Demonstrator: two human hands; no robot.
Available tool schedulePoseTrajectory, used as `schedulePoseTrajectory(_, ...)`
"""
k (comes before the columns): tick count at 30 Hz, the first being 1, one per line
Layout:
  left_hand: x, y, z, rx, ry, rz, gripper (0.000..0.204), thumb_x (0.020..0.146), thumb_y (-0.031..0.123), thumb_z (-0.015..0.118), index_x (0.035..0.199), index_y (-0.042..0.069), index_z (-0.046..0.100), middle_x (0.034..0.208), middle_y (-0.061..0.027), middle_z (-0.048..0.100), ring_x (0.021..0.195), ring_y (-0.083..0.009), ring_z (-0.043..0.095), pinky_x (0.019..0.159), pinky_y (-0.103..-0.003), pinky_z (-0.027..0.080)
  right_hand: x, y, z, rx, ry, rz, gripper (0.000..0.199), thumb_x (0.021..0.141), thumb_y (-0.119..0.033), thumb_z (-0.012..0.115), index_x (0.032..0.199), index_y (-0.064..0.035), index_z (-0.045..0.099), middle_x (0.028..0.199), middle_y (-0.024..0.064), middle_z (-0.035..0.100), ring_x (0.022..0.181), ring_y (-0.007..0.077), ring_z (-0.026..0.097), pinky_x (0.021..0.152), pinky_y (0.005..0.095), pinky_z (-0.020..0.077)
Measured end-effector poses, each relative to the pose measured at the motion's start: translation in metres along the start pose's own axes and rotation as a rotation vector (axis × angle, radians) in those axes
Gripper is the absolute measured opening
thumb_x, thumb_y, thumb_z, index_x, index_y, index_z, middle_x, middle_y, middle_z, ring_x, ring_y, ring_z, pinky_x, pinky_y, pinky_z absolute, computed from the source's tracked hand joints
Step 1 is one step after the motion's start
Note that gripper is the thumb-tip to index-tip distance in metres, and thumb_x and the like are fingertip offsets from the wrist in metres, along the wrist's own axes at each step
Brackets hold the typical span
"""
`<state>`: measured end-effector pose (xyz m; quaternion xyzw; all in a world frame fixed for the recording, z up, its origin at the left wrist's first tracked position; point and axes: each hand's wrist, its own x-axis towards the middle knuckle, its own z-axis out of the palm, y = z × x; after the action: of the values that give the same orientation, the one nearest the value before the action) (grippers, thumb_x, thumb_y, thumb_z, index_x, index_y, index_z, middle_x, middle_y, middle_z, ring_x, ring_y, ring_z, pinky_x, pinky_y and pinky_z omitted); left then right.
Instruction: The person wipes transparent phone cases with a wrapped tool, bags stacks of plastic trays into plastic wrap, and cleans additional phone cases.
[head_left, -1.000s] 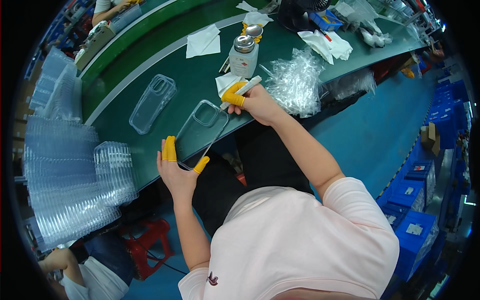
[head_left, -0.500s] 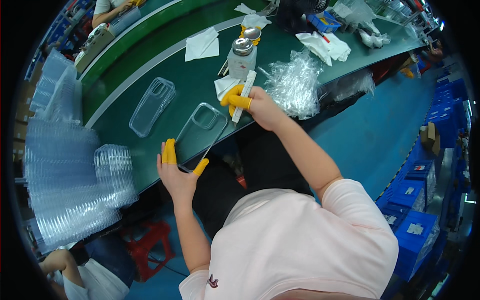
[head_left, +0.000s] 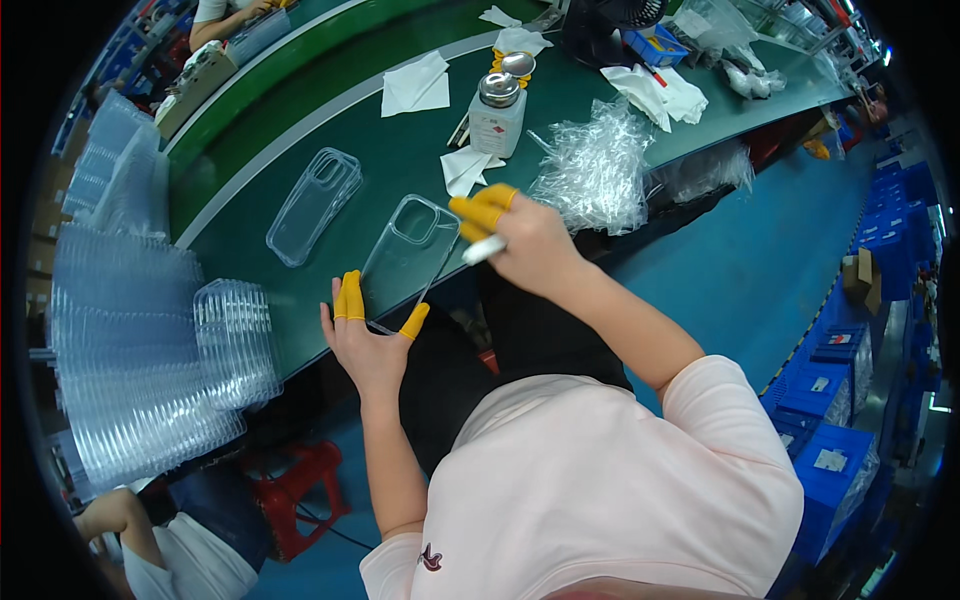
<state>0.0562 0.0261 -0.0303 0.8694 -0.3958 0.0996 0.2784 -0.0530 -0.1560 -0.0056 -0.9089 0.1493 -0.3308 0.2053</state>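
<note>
My left hand [head_left: 370, 350], with yellow finger cots on some fingers, grips the near end of a clear phone case [head_left: 405, 268]. The case lies tilted at the table's front edge, its camera opening at the far end. Just right of that end, my right hand [head_left: 535, 245], also in yellow finger cots, is closed around a white stick-like piece [head_left: 485, 250]. Motion blurs its fingertips, and whether the piece touches the case I cannot tell. Farther left on the green table rest more clear phone cases [head_left: 314, 208], seemingly stacked. Beyond my right hand stands a translucent pump bottle [head_left: 497, 125] with a metal top.
White wipes [head_left: 417, 84] lie on the table [head_left: 240, 235]. A heap of clear plastic film [head_left: 598, 170] sits to the right, a black fan [head_left: 600, 35] behind it. Stacked clear trays [head_left: 130, 340] crowd the left edge. Another person sits at lower left near a red stool [head_left: 300, 500].
My right hand has turned and shifted slightly down and right, so the white piece now points toward the case's far end. My left hand keeps its grip; the whole view has shifted a little.
</note>
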Motion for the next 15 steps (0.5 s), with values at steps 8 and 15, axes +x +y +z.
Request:
schedulePoseTrajectory(8,-0.004,0.001,-0.002,-0.026,0.016,-0.03,0.069,0.055,0.029,0.077,0.11,-0.002,0.049,0.108,-0.0136,0.053,0.115,-0.0243,0.04,0.1,-0.041,0.022,0.002,0.006,0.019,-0.191,-0.106,-0.13,0.011,0.065,-0.012,0.065,0.074,-0.0057,0.061,0.065,0.0068,0.051,0.055,0.0225,0.053,0.048,0.031,0.0445)
schedulePoseTrajectory(15,0.0,0.006,0.017,-0.064,0.178,0.026,0.065,0.055,0.03,0.076,0.106,-0.003,0.051,0.104,-0.0135,0.054,0.111,-0.0243,0.044,0.097,-0.042,0.025,-0.007,-0.039,0.037,0.601,-0.193,0.089,0.008,0.066,-0.009,0.056,0.069,-0.0024,0.053,0.065,0.0092,0.052,0.057,0.0219,0.05,0.051,0.0303,0.0396)
